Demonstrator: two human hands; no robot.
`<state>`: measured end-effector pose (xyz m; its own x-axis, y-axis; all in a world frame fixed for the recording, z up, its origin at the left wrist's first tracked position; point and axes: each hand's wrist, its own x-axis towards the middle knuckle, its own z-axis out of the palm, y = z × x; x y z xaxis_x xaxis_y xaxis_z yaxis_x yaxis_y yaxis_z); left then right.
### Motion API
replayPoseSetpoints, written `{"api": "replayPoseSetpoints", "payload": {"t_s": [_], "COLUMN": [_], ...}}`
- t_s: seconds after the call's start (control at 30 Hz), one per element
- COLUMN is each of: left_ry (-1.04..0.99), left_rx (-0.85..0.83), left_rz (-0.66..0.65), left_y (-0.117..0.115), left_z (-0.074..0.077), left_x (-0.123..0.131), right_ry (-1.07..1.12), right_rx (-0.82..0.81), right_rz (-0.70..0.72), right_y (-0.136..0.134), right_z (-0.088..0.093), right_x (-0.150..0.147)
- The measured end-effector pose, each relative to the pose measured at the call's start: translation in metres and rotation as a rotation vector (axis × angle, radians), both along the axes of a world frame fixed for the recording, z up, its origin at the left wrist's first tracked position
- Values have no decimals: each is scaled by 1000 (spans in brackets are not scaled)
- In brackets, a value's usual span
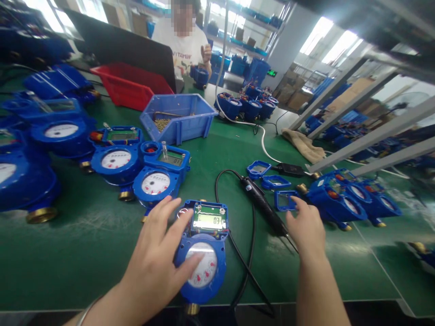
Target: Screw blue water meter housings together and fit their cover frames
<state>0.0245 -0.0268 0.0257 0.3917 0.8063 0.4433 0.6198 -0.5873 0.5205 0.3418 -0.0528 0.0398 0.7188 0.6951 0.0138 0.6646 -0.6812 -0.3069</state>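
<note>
A blue water meter point(220, 267) with its display housing uncovered lies near the table's front edge; its screen point(210, 220) is lit. My left hand point(158, 253) rests over the meter's left side, fingers spread, thumb across the round dial. Further right, my right hand point(305, 226) is at a blue rectangular cover frame point(285, 200), its thumb and forefinger apart near the frame's right end. Whether the fingertips touch the frame is hard to tell. Two more blue covers lie just behind it. Between the hands lies a black electric screwdriver point(263, 203) with a cable.
More blue meters point(117, 158) stand at left and others point(340, 194) at right. A blue bin point(190, 120) with small brass-coloured parts and a red bin point(125, 86) are further back. A person point(183, 50) is across the table. Metal bars slant at right.
</note>
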Motion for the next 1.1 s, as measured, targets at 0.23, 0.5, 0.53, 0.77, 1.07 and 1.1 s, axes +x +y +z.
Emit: {"api": "replayPoseSetpoints", "payload": {"t_s": [0.23, 0.5, 0.53, 0.77, 1.07, 1.1], "left_ry": [152, 353, 384, 374, 362, 366], "left_rx": [193, 124, 131, 279, 138, 130], "left_rz": [-151, -191, -187, -99, -119, -130], "left_y": [1, 9, 8, 1, 3, 3], "left_z": [21, 27, 28, 27, 26, 26], "left_x": [26, 35, 35, 37, 39, 39], "right_ry": [-55, -220, -243, -389, -401, -392], "right_rx": [-426, -409, -395, -217, -122, -138], "right_rz": [5, 66, 84, 217, 345, 365], "right_y": [9, 10, 9, 1, -1, 0], "right_z": [-27, -41, -42, -52, -54, -53], "right_x": [57, 59, 59, 61, 65, 65]}}
